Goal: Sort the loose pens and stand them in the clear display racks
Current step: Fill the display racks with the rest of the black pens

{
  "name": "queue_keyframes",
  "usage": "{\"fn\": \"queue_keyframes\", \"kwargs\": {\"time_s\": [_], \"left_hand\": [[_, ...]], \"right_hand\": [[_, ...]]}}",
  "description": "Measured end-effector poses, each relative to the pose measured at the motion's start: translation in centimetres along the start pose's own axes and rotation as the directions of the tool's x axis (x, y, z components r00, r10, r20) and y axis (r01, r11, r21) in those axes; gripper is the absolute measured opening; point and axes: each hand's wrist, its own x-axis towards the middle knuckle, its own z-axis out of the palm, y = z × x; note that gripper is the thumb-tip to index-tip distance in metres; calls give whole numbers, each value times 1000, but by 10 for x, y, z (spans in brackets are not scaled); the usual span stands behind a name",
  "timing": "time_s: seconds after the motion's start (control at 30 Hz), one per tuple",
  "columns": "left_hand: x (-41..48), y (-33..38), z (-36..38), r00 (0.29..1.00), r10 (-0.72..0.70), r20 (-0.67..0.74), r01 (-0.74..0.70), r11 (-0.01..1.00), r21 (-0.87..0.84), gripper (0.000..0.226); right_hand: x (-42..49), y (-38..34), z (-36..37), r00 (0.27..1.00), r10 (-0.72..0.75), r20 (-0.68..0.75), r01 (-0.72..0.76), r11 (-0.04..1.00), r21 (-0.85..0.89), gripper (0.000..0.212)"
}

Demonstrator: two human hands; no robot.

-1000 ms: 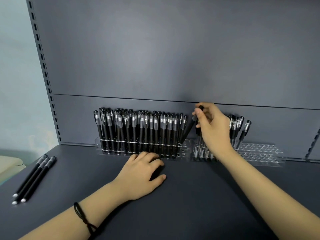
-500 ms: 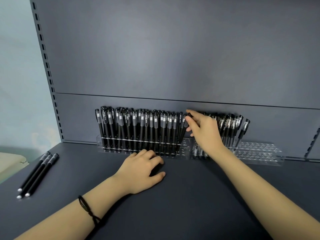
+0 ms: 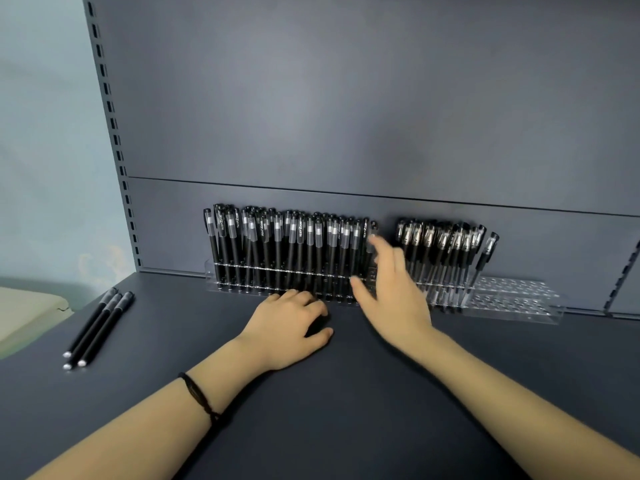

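Dark grey shelf (image 3: pixel 346 427) runs back to a grey panel (image 3: pixel 346 116), and two clear racks stand along that panel. The left rack (image 3: pixel 210 276) looks packed with upright black pens. The right rack (image 3: pixel 512 296) holds a leaning cluster at its left end, and its right end is bare holes. Three loose pens (image 3: pixel 100 327) lie side by side far to the left, near the shelf's edge and well apart from both racks.

The left hand (image 3: pixel 287 327) rests on the shelf just in front of the left rack, fingers loosely curled, with nothing visible in it. The right hand (image 3: pixel 394 299) is blurred, its fingers spread wide and holding nothing. It is raised before the gap between the racks, with its fingertips close to the end pen (image 3: pixel 373 233) of the left rack.

The main risk is probably a careless sweep: spread fingers so near tightly packed pens could tip the end pen or drag its neighbours askew. The racks look light, so a push might slide one. The loose pens are round and could roll off if nudged. Their type is hard to read from here, so they could end up in the wrong rack, and the left one seems to have no spare holes.
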Motion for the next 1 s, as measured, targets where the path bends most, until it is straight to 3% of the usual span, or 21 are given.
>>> {"fn": "queue_keyframes", "kwargs": {"time_s": [0.1,0.2,0.3,0.47,0.73,0.87,1.0], "left_hand": [[-3,2,-3,999,36,-34,-31,991,127,62],[-18,-6,-10,995,94,-22,-86,966,242,77],[-40,-29,-19,994,102,-31,-90,959,268,64],[-79,-89,-30,995,-17,-100,48,947,319,41],[-145,-172,-45,969,-235,-72,246,932,265,55],[-169,-208,-51,935,-339,-103,353,910,215,75],[-185,-228,-51,919,-383,-92,394,898,193,82]], "right_hand": [[-28,-1,5,947,-167,275,210,968,-136,38],[-36,2,9,872,-166,461,261,953,-151,43],[-32,-3,7,863,-162,478,238,966,-102,48],[-25,-37,19,825,-185,535,255,965,-60,51],[-10,-139,68,784,-232,577,275,961,14,48],[-6,-185,92,796,-202,571,224,974,32,41],[-5,-227,111,818,-143,557,156,987,26,38]]}}
